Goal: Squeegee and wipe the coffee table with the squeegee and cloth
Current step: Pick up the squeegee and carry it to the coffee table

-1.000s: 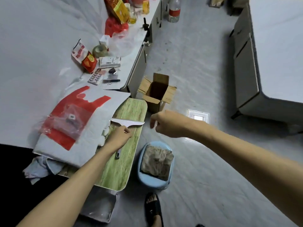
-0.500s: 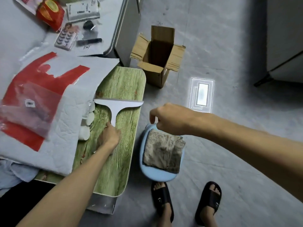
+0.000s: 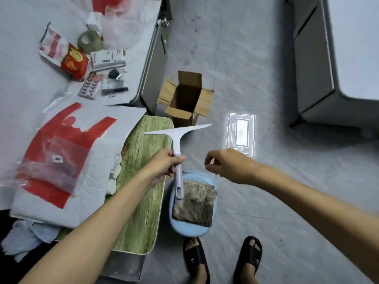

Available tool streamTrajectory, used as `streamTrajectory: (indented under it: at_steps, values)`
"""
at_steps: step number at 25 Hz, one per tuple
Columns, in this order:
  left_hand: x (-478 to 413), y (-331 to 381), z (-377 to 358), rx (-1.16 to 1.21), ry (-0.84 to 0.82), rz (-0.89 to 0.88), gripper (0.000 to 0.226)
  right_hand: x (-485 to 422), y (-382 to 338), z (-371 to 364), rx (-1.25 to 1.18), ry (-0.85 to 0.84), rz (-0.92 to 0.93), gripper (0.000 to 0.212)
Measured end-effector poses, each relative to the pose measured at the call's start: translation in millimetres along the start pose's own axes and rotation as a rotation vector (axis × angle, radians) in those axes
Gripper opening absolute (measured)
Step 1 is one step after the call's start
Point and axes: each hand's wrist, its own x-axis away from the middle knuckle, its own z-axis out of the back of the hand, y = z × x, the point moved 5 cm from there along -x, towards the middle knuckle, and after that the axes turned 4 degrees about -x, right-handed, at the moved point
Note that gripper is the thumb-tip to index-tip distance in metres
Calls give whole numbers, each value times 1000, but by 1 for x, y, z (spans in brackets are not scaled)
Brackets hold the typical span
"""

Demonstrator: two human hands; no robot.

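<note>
My left hand [image 3: 165, 163] grips the handle of a white squeegee [image 3: 176, 134]. The squeegee is lifted off the green wood-grain coffee table [image 3: 143, 193], and its blade hangs past the table's right edge. My right hand [image 3: 227, 166] hovers to the right of the handle with its fingers loosely curled and holds nothing. Below both hands a folded grey-brown cloth [image 3: 194, 203] lies in a light blue basin [image 3: 184, 229] on the floor beside the table.
A white quilted pad [image 3: 90, 171] with a red plastic bag [image 3: 53, 144] covers the table's left part. An open cardboard box [image 3: 185, 97] stands on the floor beyond the table. My feet in black sandals [image 3: 196, 261] are near the basin. A cluttered white counter [image 3: 98, 58] lies at upper left.
My left hand has lifted the squeegee off the table and moved it right, past the table's edge. My right hand has shifted slightly right and its fingers have loosened.
</note>
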Motion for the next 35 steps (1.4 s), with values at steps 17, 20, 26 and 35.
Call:
streamTrajectory:
  at_steps: [17,20,26,35]
  values:
    - [141,466,-191,35,-177,-391,31,212,68,373,-137,339,-49,17]
    - [125,521,-206,-123,-195,-412,27,206,104,432,-23,450,-92,6]
    - [15,638,-199,-510,-38,-545,19,128,180,545,-27,450,-245,9]
    - [-150,906,-217,-1036,-86,-837,24,30,268,772,-112,461,-444,15]
